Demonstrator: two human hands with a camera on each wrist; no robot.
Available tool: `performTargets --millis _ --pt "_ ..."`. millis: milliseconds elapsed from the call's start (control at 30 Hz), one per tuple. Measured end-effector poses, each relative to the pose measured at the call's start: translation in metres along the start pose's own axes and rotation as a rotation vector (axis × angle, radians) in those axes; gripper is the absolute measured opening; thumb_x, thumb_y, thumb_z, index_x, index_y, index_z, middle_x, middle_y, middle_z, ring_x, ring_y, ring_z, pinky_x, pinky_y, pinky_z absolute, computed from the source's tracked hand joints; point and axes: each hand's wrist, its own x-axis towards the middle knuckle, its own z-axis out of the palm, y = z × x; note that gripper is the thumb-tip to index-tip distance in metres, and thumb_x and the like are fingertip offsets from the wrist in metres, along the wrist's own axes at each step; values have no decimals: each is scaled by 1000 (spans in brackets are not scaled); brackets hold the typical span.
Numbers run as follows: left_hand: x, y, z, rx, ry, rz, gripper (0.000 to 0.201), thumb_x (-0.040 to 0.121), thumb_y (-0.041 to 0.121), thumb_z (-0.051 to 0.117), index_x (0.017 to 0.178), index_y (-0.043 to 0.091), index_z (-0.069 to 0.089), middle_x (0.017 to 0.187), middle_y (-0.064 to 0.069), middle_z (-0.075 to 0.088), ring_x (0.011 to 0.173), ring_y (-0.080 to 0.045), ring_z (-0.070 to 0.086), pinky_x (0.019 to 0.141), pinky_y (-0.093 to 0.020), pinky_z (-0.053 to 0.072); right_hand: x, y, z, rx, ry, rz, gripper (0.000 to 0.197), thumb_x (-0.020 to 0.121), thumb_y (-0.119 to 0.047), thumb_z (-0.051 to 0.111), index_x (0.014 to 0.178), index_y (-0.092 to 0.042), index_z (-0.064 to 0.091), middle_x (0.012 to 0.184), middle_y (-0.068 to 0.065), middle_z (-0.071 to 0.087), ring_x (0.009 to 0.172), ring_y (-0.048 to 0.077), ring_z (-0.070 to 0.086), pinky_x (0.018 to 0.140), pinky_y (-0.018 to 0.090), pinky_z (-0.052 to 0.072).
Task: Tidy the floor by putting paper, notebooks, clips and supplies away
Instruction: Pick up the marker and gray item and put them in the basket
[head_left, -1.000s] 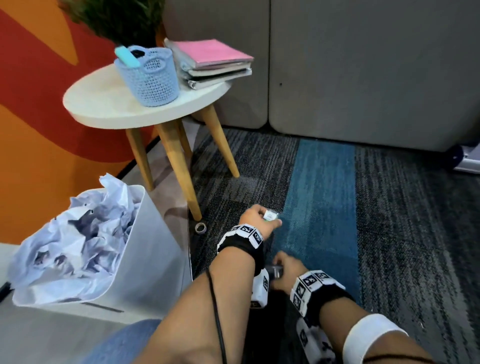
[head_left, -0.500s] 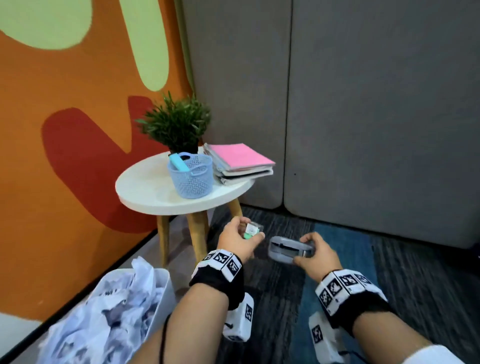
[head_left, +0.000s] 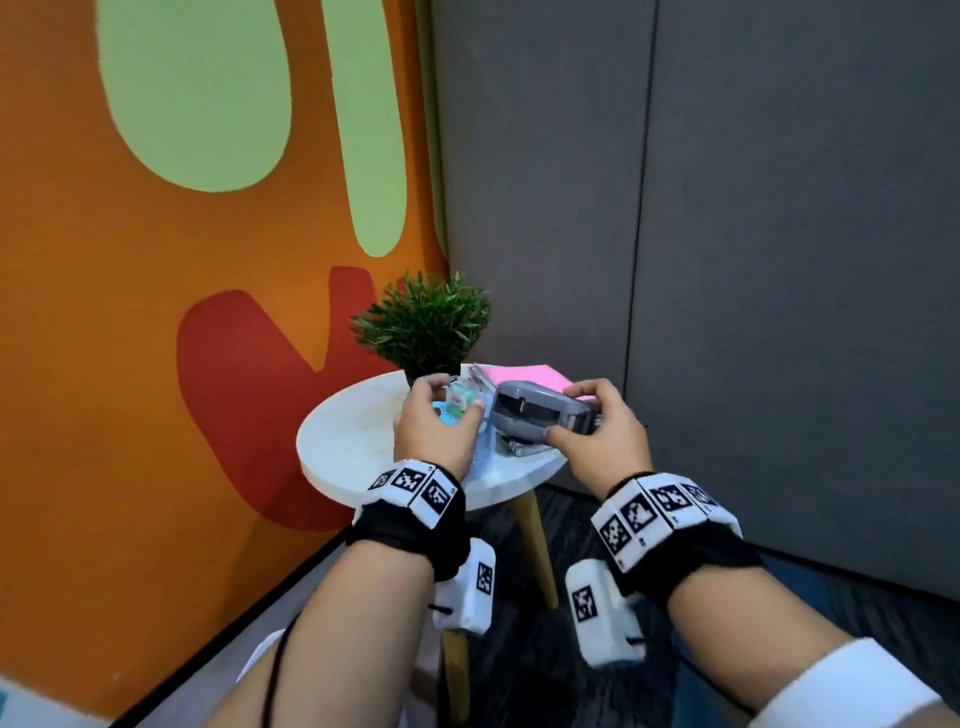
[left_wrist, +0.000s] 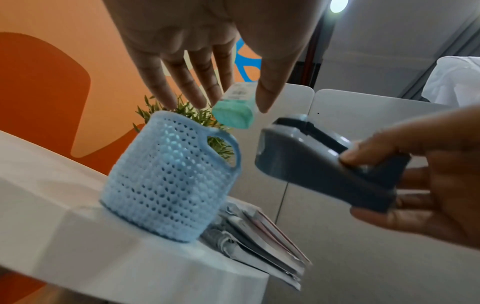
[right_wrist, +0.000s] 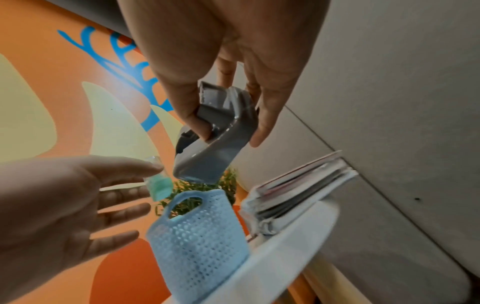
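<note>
Basket (head_left: 485, 441) mostly hidden — hands in front

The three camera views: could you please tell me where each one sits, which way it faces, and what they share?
Head: worn on the head, looking forward and down at the round table; both forearms show.
Left wrist: looks along the left hand, which pinches a small teal box above the blue basket.
Right wrist: looks along the right hand, which grips a grey stapler.
All share the basket, stapler and notebooks.
</note>
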Motion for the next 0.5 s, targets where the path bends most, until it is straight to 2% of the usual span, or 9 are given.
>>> performTargets --millis 33,67,167,200,333,400,500 --pt "6 -3 -2 18 25 -5 37 78 28 72 110 24 55 108 0 64 106 -25 56 92 -37 48 6 -8 7 -5 3 -18 33 71 -5 70 96 -20 54 83 -13 58 76 12 58 58 11 43" --pt "11 -6 -4 35 42 -16 36 77 27 72 109 24 54 106 0 64 108 -27 56 92 -39 48 11 -14 14 -13 6 -33 33 71 -6 69 96 -21 54 87 -9 59 79 13 59 61 12 45" --pt "24 -14 -9 77 50 -52 34 80 21 68 110 25 52 100 0 62 114 -26 48 87 -27 43 27 -30 36 -77 -4 -58 34 71 -9 68 98 -24 54 105 2 60 91 19 60 80 29 50" --pt "27 -16 -11 96 34 -71 35 81 20 67 113 24 52 103 -1 62 116 -25 45 85 -26 39 32 -34 42 -109 -6 -67 35 71 -9 68 100 -24 55 106 2 58 91 19 59 82 30 49" --pt "33 -32 -18 86 -27 -125 50 80 19 70 125 19 50 120 -2 62 120 -25 48 96 -30 40 45 -43 60 -242 -35 -86 35 75 -8 64 106 -22 59 105 -1 45 86 15 50 79 22 40" --pt "33 -37 -20 78 -64 -133 57 80 22 72 131 18 47 124 -3 61 120 -24 50 98 -29 39 48 -43 67 -298 -66 -85 35 74 -6 62 105 -23 61 105 0 45 92 19 54 79 23 42" --pt "32 -40 -23 66 -111 -101 54 83 27 70 131 17 49 128 -2 59 120 -20 52 95 -23 38 51 -43 75 -358 -96 -93 40 73 -6 64 110 -21 58 113 4 51 101 23 56 84 27 44"
